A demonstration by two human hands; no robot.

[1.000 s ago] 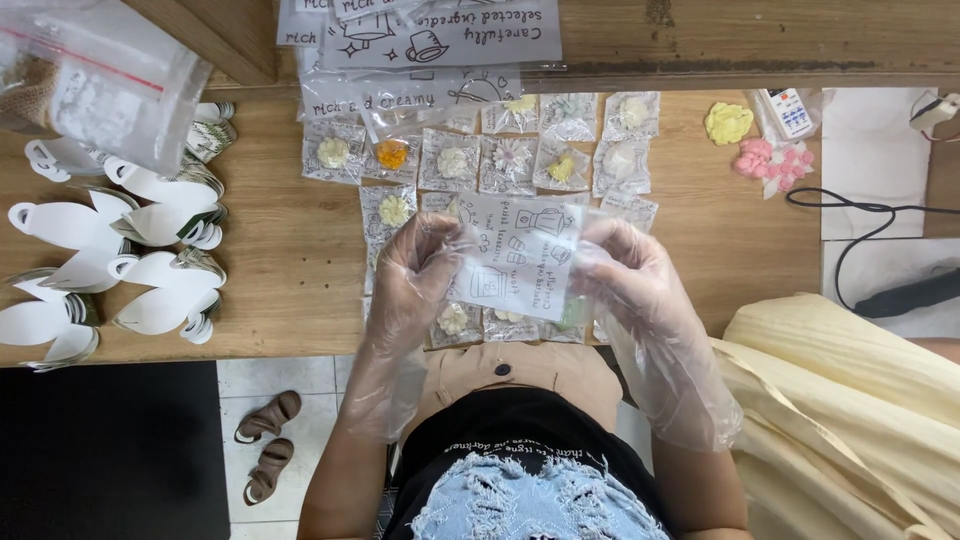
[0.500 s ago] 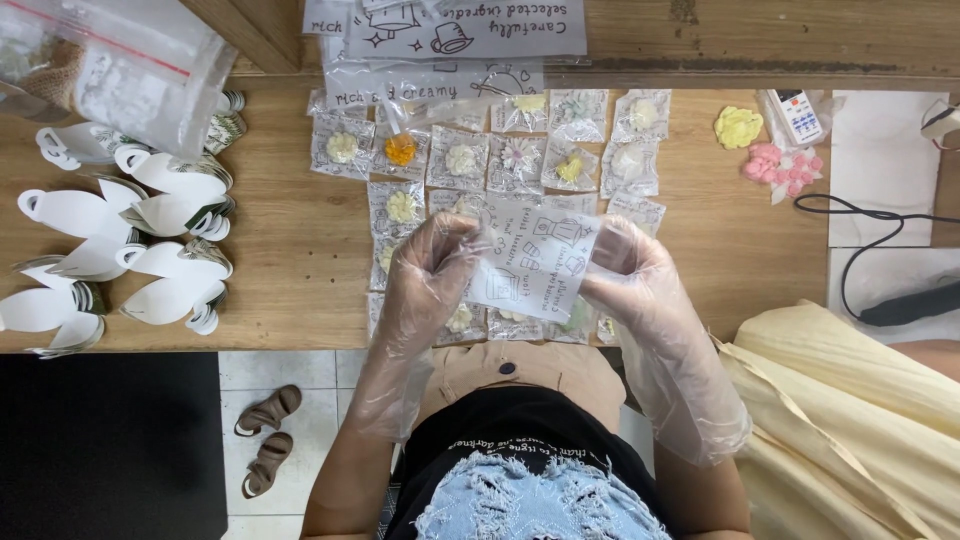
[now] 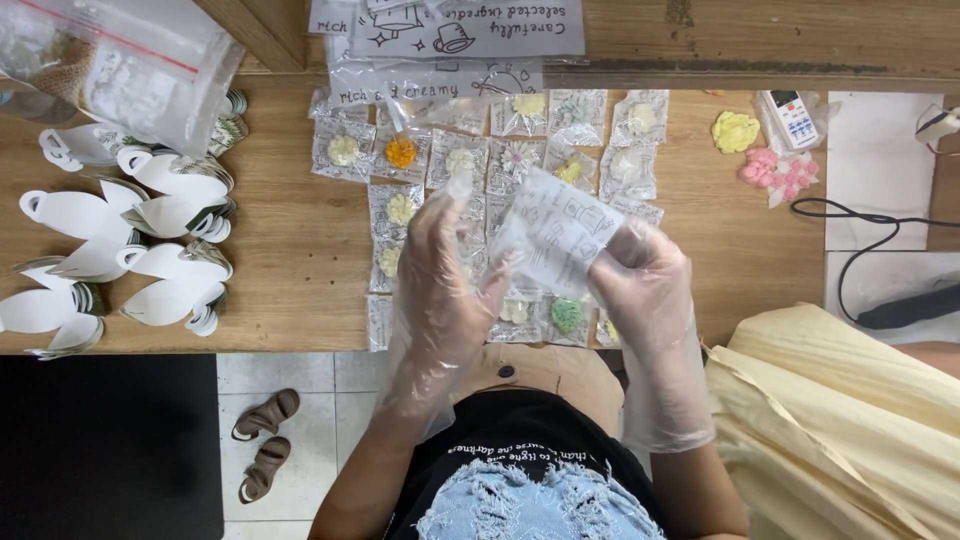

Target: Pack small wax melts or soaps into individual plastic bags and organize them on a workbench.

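Gloved left hand [image 3: 445, 290] and right hand [image 3: 645, 285], fingers pinching a small clear printed bag [image 3: 555, 235] above the counter [image 3: 290, 250]; many filled flower packets [image 3: 460, 160] already laid out, loose flowers [image 3: 765, 165] unpacked.

bare wood [image 3: 290, 250] left of packets [image 3: 470, 160]; paper shapes [image 3: 130, 240] beyond.

A wooden table [image 3: 290, 240] bears rows of small clear packets [image 3: 560, 140] (flower shapes inside) and white paper holders [image 3: 150, 250].
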